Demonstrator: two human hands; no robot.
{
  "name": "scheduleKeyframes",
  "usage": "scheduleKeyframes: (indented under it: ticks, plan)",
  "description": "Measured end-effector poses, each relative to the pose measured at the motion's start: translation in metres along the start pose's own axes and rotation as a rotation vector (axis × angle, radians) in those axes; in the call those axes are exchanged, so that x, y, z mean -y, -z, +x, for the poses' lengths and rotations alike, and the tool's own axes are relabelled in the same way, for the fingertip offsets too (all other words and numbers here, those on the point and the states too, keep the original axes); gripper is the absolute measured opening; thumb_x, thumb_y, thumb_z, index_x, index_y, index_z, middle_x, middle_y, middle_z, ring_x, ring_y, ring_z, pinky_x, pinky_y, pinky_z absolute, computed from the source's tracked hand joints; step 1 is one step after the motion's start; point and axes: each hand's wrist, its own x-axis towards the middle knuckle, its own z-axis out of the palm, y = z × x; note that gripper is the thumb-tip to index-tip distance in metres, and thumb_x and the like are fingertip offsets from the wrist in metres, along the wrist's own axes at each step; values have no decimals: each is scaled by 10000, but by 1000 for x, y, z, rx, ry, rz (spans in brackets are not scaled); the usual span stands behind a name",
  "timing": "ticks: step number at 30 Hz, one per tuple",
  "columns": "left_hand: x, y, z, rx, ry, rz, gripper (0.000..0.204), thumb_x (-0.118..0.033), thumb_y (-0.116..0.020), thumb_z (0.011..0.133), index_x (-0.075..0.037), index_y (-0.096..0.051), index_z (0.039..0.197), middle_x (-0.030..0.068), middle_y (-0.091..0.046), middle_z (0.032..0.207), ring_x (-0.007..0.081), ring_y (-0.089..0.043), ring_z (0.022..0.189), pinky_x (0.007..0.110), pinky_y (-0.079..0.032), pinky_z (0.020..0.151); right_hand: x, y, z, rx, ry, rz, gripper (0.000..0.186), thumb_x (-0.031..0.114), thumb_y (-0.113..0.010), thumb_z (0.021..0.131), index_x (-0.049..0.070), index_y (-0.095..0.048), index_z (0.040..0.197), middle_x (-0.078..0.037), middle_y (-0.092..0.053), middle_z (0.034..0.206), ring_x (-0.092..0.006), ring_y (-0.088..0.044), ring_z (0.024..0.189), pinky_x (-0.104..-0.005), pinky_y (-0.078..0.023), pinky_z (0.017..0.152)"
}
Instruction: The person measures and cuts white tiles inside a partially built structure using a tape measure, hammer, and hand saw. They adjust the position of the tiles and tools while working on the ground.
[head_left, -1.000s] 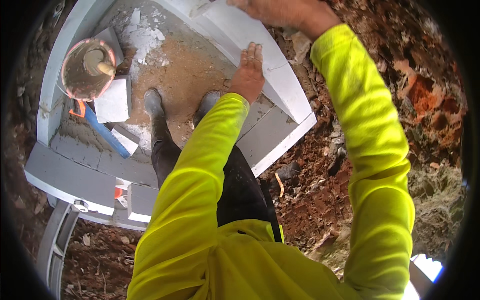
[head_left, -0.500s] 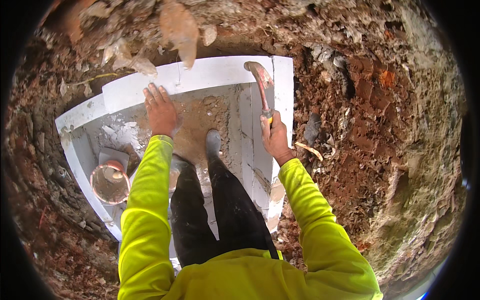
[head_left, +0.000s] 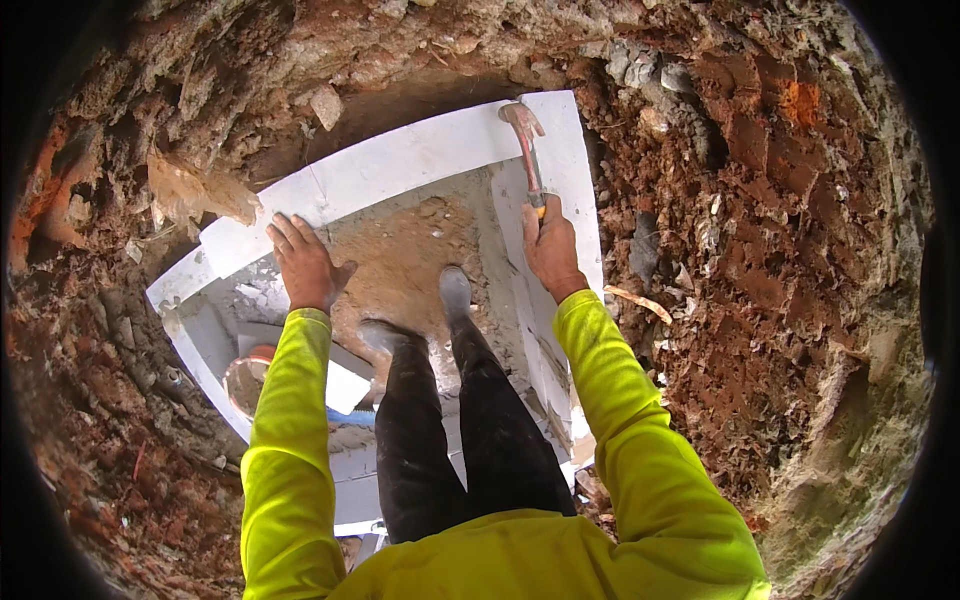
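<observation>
Rough reddish-brown earth [head_left: 770, 270] rises around a low enclosure, whose floor of brown sand [head_left: 390, 255] lies beneath us. Along its far side runs a curved row of white blocks [head_left: 400, 155], meeting another white-topped wall [head_left: 565, 165] at the far right corner. Our left hand [head_left: 305, 265] is spread, gripping nothing: its fingertips rest on the row's inner edge near its left end, with the thumb held apart. Our right hand [head_left: 552, 250] has its fingers closed around the handle of a red claw hammer [head_left: 527, 150], whose head is over the far right corner; we cannot tell whether it touches the blocks. We stand in grey boots [head_left: 455, 288] on the sand. Beside our left sleeve [head_left: 290, 430] are an orange-rimmed bucket [head_left: 263, 352], partly hidden, a loose white block [head_left: 347, 388] and a blue saw blade [head_left: 350, 416].
</observation>
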Motion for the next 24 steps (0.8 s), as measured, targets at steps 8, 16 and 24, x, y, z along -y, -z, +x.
scheduleKeyframes:
  ticks: [8, 16, 24]
  plan:
    - [2, 0, 2, 10, -8, -4, 1226, -486, -875, 631, 142, -223, 1458, 377, -172, 1530, 546, -190, 1427, 545, -282, 1151, 0, -5, 18, 16, 10, 38, 304, 246, -578, 973, -11, -446, 1066, -278, -646, 767, -498, -631, 725, -557, -499, 641]
    - [0, 4, 6, 28, -15, 3, 1216, -438, -887, 614, 141, -231, 1458, 374, -170, 1536, 549, -195, 1423, 511, -287, 1158, -1, 1, 24, 72, -14, 6, 315, 258, -583, 974, -18, -458, 1059, -285, -642, 761, -497, -634, 745, -553, -502, 642]
    - [3, 4, 2, 23, -18, 4, 1208, -443, -885, 618, 144, -237, 1452, 384, -175, 1529, 548, -205, 1421, 528, -305, 1145, -3, -7, 23, 38, 30, 15, 315, 263, -581, 977, -15, -453, 1053, -280, -630, 741, -490, -630, 725, -551, -488, 621]
